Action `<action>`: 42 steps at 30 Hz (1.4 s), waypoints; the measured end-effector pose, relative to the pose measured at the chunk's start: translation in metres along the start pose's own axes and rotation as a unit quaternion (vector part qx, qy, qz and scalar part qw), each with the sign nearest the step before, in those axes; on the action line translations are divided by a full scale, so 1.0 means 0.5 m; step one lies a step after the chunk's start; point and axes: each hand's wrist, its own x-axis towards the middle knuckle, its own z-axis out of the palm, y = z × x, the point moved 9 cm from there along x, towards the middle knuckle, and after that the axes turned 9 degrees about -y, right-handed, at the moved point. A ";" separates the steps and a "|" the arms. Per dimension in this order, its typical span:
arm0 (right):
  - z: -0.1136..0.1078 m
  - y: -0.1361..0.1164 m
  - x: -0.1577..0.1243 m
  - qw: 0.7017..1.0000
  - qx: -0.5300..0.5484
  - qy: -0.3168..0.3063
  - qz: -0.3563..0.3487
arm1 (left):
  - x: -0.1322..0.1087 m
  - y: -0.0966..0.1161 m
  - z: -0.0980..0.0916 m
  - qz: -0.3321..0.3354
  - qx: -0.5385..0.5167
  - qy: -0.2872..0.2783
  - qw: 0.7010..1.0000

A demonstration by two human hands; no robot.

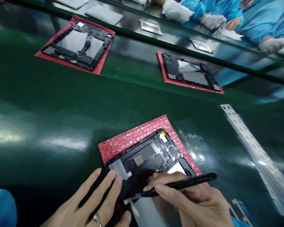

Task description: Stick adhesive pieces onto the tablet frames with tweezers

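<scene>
Head view: right hand (194, 201) pinches tweezers (180, 186).

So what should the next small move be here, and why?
Probably press the tweezer tips down onto the small white strip they carry. The right hand grips the black tweezers with their tips at the strip, over the open tablet frame, while the left hand rests flat on the frame's edge, steadying it.

The left hand (94, 201) lies flat, palm down, fingers spread, a ring on one finger, at the near-left corner of the open black tablet frame (151, 160). The right hand (191, 198) pinches slim black tweezers (180, 184) above that frame's near edge.
</scene>
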 end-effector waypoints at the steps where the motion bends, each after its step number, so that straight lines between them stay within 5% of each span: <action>1: 0.000 0.000 -0.001 1.000 -0.001 0.001 -0.001 | 0.000 0.000 -0.001 0.010 0.004 0.004 1.000; 42: -0.002 -0.018 -0.002 0.998 -0.033 0.003 -0.052 | 0.011 -0.010 0.007 -0.012 -0.004 0.008 1.000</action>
